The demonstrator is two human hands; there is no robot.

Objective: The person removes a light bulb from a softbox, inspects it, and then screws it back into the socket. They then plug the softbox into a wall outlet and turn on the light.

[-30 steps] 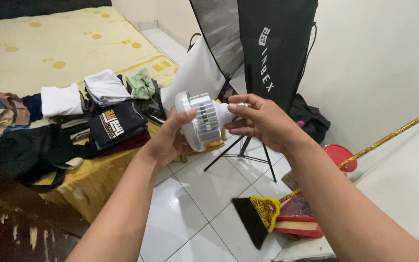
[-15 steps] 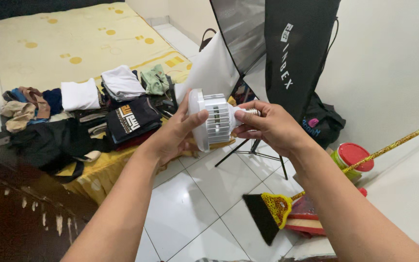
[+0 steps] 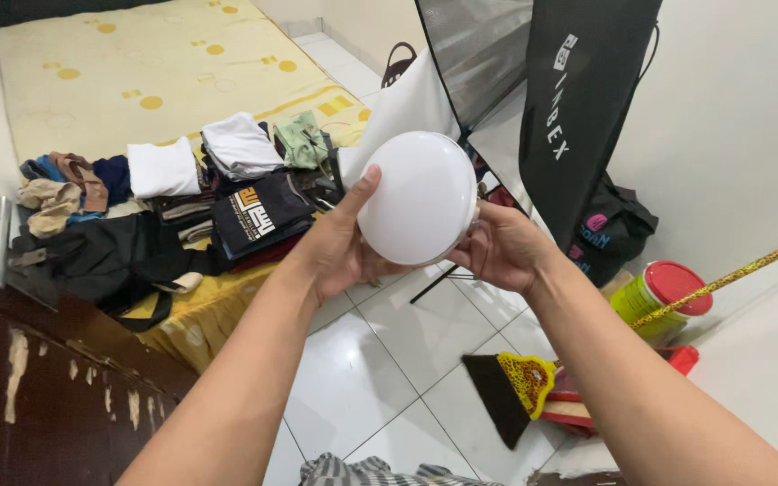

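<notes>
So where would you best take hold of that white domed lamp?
By its round rim, from opposite sides. The white domed lamp faces the camera with a smooth bulging front that gives no purchase; the left hand and right hand already flank its edge, thumb up the side.

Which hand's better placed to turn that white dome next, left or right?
Probably the left hand: its thumb and palm lie against the white dome itself, while the right hand sits behind, bracing the base, which is largely hidden.
</notes>
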